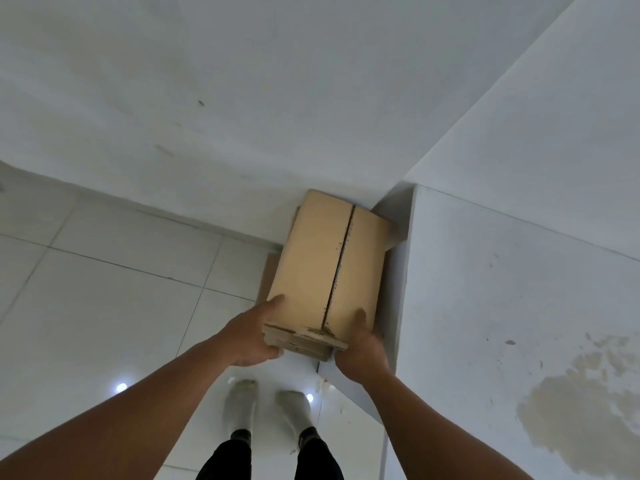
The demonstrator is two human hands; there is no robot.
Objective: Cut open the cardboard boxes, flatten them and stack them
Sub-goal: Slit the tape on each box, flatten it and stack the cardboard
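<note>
Head view: cardboard (311, 265) beside wall (242, 116) and pillar (502, 306)

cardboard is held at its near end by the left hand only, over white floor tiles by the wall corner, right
Not one hand: the head view shows the left hand and the right hand both gripping the near end of the cardboard. It is over white floor tiles by the wall corner.
</note>
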